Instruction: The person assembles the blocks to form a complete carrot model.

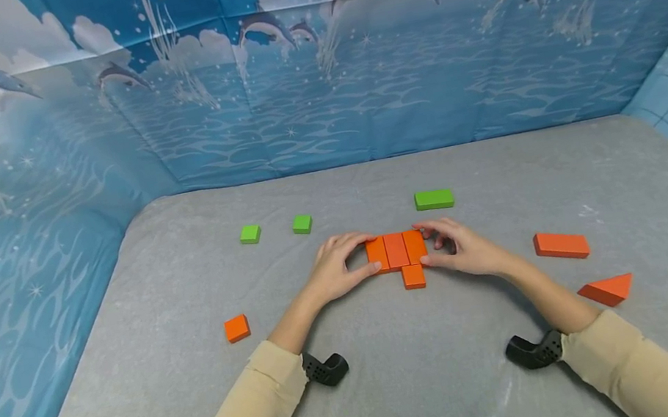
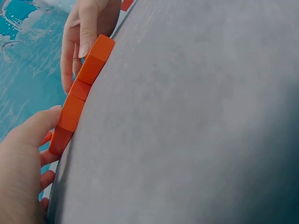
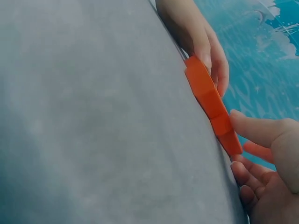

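Note:
Three orange rectangular blocks (image 1: 396, 250) lie side by side in the middle of the grey surface. A small orange square block (image 1: 414, 277) touches their near side, toward the right. My left hand (image 1: 338, 269) holds the left end of the row, thumb on the near edge and fingertips at the far edge. Around the right end, my right hand (image 1: 467, 248) has its thumb at the near corner and index finger at the far corner. In the left wrist view, the joined blocks (image 2: 71, 113) appear edge-on; the right wrist view shows the row (image 3: 205, 95) between both hands.
Farther back lie two small green blocks (image 1: 250, 234) and a longer green block (image 1: 434, 199). An orange cube (image 1: 237, 328) sits at left. To the right are an orange rectangular block (image 1: 561, 245) and an orange triangular block (image 1: 608, 291). A blue dolphin-print curtain (image 1: 319, 122) borders the surface.

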Action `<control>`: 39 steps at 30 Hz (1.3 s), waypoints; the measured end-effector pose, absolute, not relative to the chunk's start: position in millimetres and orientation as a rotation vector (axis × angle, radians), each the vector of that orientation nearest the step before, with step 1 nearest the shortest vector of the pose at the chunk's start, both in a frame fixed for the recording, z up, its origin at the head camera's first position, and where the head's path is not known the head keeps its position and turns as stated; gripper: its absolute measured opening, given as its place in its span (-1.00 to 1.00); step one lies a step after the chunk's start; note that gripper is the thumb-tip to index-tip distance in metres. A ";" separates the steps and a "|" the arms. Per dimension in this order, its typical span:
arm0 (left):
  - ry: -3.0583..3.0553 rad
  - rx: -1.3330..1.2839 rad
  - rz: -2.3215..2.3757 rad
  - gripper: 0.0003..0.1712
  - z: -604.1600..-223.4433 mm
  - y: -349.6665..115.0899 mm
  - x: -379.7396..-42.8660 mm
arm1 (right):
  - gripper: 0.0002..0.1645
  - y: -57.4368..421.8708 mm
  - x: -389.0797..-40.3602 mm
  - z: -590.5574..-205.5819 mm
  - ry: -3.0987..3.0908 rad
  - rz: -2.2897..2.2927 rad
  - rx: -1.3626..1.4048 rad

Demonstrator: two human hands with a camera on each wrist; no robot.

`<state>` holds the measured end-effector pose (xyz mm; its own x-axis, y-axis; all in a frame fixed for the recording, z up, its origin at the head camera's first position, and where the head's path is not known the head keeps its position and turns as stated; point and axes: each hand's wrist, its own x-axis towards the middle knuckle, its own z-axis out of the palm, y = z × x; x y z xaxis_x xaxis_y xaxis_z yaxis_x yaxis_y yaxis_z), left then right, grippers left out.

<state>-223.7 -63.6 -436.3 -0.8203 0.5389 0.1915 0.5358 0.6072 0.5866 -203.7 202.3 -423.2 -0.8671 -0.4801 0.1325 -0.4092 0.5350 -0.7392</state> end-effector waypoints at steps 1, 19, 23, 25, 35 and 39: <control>2.811 0.939 1.024 -0.44 -436.1 -63.5 -223.7 | -0.32 202.5 -204.3 -422.9 2.670 -1.243 -0.765; 2.667 0.869 1.472 -0.34 -397.4 -135.3 -200.4 | -0.32 198.8 -203.7 -417.7 2.617 -1.273 -0.684; 2.698 0.767 1.504 -0.37 -379.4 -166.1 -172.6 | -0.33 194.9 -198.7 -410.1 2.627 -1.264 -0.668; 2.725 0.725 1.490 -0.37 -375.4 -179.8 -160.6 | -0.34 191.9 -194.5 -402.7 2.628 -1.268 -0.665; 2.910 0.665 1.316 -0.37 -390.6 -230.1 -125.4 | -0.37 186.7 -184.6 -383.8 2.626 -1.265 -0.658; 2.998 0.707 1.292 -0.38 -409.4 -244.3 -124.1 | -0.37 187.3 -185.4 -385.2 2.622 -1.275 -0.659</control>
<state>-124.1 -244.3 -409.4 -0.8917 0.2995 0.3395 0.4524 0.6150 0.6458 -185.4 187.3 -385.2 -0.8918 -0.4492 0.0540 -0.3199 0.5417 -0.7773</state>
